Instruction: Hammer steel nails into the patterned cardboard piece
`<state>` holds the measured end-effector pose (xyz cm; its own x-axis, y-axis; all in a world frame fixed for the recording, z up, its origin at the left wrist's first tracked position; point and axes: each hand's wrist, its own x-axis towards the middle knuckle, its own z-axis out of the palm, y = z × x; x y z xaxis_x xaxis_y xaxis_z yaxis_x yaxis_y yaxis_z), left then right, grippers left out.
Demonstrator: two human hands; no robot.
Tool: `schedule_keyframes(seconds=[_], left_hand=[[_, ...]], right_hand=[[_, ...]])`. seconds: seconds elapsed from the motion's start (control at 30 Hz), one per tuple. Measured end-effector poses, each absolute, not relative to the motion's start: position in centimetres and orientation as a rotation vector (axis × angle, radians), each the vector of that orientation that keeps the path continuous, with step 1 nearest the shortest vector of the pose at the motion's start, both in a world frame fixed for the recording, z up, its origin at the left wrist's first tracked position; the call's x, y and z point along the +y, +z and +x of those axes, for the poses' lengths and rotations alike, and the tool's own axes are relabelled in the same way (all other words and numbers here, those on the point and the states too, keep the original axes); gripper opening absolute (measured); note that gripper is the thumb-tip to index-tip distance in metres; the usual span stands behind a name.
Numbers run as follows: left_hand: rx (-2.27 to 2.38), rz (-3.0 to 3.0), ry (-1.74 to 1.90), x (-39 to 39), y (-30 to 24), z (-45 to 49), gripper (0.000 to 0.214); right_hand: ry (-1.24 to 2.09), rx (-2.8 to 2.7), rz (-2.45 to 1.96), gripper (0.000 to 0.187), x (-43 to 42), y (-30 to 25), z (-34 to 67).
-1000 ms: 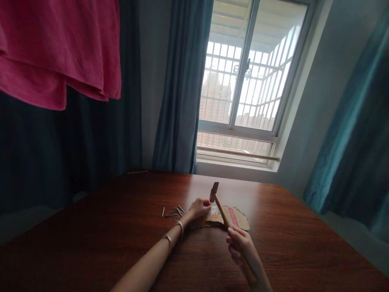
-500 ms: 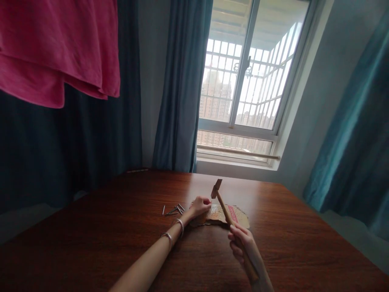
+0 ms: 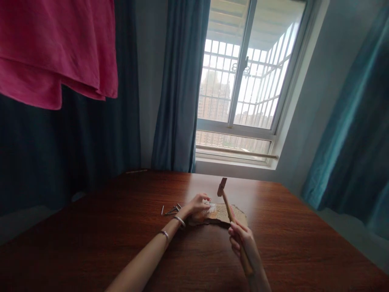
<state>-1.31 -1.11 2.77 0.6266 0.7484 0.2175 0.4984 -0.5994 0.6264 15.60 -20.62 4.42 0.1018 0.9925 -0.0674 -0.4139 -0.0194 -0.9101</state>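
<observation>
My right hand (image 3: 243, 239) is wrapped round the wooden handle of a hammer (image 3: 226, 202). The hammer's head is raised over the far side of a flat, tan piece with a speckled top (image 3: 221, 211) and a ragged near edge. At the left part of this piece is my left hand (image 3: 198, 205), its thumb and forefinger apart. A thin nail (image 3: 209, 201) stands upright by those fingertips; whether they touch it is too small to tell. Left of that wrist, several loose nails (image 3: 173, 209) lie on the table, partly hidden by the hand.
The brown wooden table (image 3: 291, 243) reaches to the wall under a barred window (image 3: 237, 93). Blue curtains (image 3: 174, 89) hang on both sides. Pink cloth (image 3: 57, 52) hangs at upper left, above the table.
The hammer's head has moved right, away from the left fingertips. My left thumb and forefinger have parted from their pinch at the nail. The view has shifted slightly.
</observation>
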Motion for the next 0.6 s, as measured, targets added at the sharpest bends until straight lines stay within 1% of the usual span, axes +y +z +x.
schedule_keyframes(seconds=[0.07,0.2,0.33,0.47,0.6], left_hand=[[0.975,2.455,0.523,-1.0,3.3,-1.7,0.054],[1.058,2.587,0.154,-1.2,4.2,-2.2,0.085],[1.175,2.606,-0.05,-1.7,4.5,-2.1,0.104],[1.196,2.594,-0.085,-2.0,4.4,-1.8,0.108],[1.16,2.582,-0.075,-2.0,4.4,-1.7,0.099]], right_hand=[[1.299,-0.789,-0.997,0.036,-20.6,4.5,15.6],[1.25,-0.79,-1.04,0.037,-20.6,4.8,15.4],[1.168,-0.816,-1.114,0.033,-20.5,5.0,15.2],[1.067,-0.913,-1.204,0.029,-19.4,5.2,16.0],[0.915,-1.044,-1.32,0.026,-17.1,5.1,18.5]])
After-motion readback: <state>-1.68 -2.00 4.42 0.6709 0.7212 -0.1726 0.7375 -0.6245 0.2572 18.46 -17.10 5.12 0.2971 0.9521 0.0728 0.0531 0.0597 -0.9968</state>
